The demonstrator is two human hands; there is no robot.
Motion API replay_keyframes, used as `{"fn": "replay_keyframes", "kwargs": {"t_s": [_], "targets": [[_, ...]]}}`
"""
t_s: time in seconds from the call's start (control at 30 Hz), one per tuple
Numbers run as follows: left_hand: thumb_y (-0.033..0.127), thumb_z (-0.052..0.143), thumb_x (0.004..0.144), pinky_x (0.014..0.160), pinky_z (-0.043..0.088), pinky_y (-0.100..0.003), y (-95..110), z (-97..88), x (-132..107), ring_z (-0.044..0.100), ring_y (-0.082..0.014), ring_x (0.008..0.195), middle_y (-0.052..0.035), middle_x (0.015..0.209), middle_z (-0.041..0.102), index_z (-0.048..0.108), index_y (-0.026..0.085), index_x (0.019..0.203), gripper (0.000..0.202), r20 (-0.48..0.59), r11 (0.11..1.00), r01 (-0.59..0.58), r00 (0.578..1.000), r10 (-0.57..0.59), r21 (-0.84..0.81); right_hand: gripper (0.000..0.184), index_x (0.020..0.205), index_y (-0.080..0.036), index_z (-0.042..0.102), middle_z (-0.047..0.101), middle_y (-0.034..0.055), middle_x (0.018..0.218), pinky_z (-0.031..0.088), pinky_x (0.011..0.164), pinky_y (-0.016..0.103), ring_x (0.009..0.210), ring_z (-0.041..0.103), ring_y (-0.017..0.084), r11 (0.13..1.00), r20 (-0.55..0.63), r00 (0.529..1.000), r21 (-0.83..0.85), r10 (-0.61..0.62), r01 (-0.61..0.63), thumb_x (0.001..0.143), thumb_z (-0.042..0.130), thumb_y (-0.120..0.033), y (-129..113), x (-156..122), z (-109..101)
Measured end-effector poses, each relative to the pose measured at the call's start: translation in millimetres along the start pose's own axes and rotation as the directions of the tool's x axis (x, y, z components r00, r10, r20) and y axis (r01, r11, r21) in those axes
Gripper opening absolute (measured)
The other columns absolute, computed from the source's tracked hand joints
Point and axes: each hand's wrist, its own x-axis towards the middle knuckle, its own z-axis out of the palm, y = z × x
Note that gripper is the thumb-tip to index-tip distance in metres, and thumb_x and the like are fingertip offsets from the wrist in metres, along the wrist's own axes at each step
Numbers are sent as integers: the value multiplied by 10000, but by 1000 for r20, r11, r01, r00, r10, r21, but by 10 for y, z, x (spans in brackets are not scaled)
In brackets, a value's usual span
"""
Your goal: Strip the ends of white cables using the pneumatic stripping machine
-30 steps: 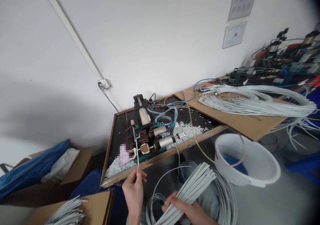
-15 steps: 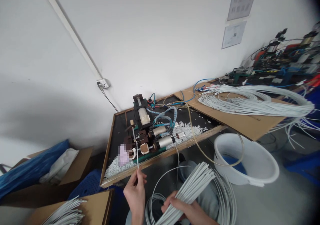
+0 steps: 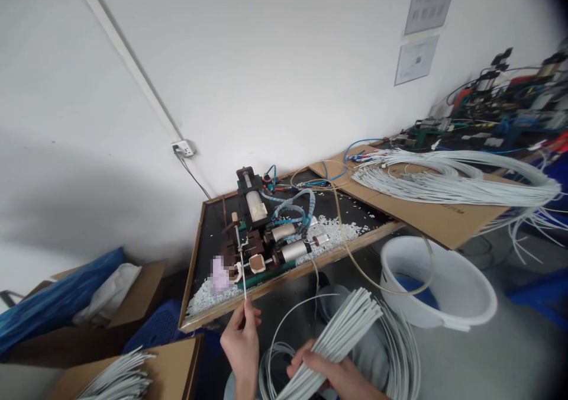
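My left hand point(image 3: 241, 336) pinches the lower end of a white wire point(image 3: 244, 278) between thumb and fingertips, just in front of the table's wooden edge. From there the wire runs up to the jaws of a small pneumatic machine point(image 3: 252, 243); how it sits among the jaws is too small to tell. Lower right, my right hand point(image 3: 326, 367) is closed around a thick bundle of white wires point(image 3: 341, 323), their cut ends pointing up and away. Loops of the same wire point(image 3: 407, 352) hang beside the bundle, over my lap.
Short white offcuts point(image 3: 339, 229) lie heaped around the machine. A white tub point(image 3: 470, 305) stands right of the table, a hose point(image 3: 341, 225) drooping over it. Coiled white wires point(image 3: 465, 190) rest on cardboard point(image 3: 448, 225). More wires point(image 3: 118, 379) lie in a box at lower left.
Both hands keep their places and their grips on the wire and the bundle. Only a very slight shift of the view shows.
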Motion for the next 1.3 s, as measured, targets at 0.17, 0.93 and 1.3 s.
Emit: {"fn": "replay_keyframes", "kwargs": {"t_s": [0.17, 0.93, 1.3], "targets": [[626, 578, 797, 515, 472, -258, -54, -13, 2, 630, -193, 531, -42, 597, 684, 711, 155, 689, 501, 16, 1000, 8, 1000, -8, -2, 397, 816, -174, 730, 763, 60, 873, 384, 615, 223, 746, 645, 164, 1000, -14, 1000, -21, -6, 6, 740, 635, -552, -22, -10, 17], [627, 596, 786, 523, 481, -266, 14, -22, 5, 604, -188, 530, -35, 585, 659, 701, 150, 708, 494, 26, 997, -23, 999, 25, -76, 390, 801, -170, 724, 761, 62, 857, 390, 630, 238, 736, 643, 166, 1000, -24, 1000, -11, -16, 15, 738, 633, -544, 2, -10, 18], [563, 598, 818, 520, 453, -241, 43, -18, -8, 570, -166, 539, -16, 581, 630, 674, 166, 691, 423, 21, 995, 7, 1000, -5, -100, 393, 803, -159, 721, 762, 66, 856, 411, 634, 237, 732, 655, 164, 1000, -19, 1000, 18, -10, 11, 735, 643, -538, 6, 3, 15]]}}
